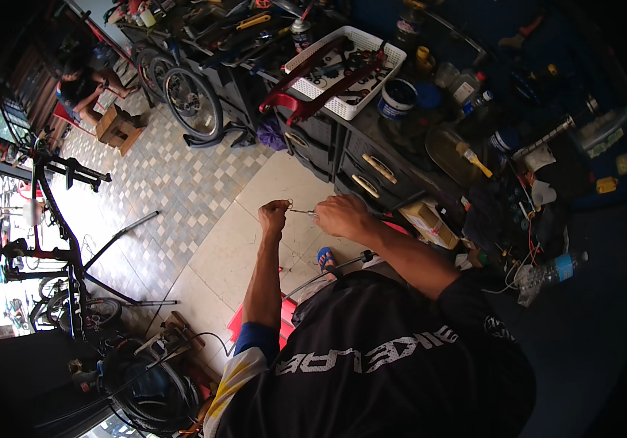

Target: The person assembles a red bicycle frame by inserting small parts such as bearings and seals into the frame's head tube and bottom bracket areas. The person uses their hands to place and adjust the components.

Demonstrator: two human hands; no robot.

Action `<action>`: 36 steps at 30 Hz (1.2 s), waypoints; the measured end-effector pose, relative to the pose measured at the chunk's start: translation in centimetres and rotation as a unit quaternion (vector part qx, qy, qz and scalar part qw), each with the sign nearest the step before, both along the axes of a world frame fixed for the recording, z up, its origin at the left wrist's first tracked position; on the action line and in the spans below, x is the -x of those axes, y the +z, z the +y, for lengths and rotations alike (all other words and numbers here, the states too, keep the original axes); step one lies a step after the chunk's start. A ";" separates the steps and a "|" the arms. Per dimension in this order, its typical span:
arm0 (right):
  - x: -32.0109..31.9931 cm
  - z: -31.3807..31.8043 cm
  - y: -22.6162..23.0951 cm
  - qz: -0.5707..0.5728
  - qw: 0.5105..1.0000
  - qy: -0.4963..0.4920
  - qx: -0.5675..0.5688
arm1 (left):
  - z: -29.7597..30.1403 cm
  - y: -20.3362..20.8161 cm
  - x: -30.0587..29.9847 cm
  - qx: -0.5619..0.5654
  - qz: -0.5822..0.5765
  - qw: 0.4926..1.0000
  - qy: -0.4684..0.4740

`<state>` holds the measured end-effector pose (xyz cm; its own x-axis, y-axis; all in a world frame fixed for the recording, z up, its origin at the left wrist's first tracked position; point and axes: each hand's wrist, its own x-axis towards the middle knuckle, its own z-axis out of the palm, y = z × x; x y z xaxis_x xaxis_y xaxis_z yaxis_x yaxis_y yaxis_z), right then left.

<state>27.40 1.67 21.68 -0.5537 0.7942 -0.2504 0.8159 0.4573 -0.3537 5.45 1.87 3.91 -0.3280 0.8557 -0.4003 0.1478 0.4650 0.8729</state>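
Note:
Both my hands are raised in front of me over the pale tiled floor, a short gap apart. My left hand (274, 217) is closed, pinching a small thin ring-like piece (290, 204) at its fingertips. My right hand (343, 217) is wrapped round a slim metal tool (302, 212), whose thin tip reaches across to the small piece. The tool's handle is hidden in my fingers, so its exact kind cannot be made out. Below the hands, a foot in a blue flip-flop (326, 257) shows beside a dark cable or rod (317, 278).
A dark drawer cabinet (364, 168) stands ahead right, topped by a white basket (395, 60) of parts and a red bike frame part (304, 109). A bike frame on a stand (72, 248) is at left. Farther off, a person (83, 91) sits near a wooden stool (118, 129).

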 end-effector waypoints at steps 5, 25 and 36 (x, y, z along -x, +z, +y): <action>0.4 0.5 0.2 -0.056 0.998 -0.011 0.018 | 0.2 0.0 -0.2 -0.024 0.012 0.999 0.018; 0.1 -0.6 -1.1 -0.037 0.995 0.006 -0.092 | -0.2 0.6 -1.5 0.004 0.004 1.000 0.004; -0.1 -0.2 -0.4 -0.037 0.996 0.002 -0.084 | -0.4 0.3 -1.8 -0.027 0.016 0.999 -0.017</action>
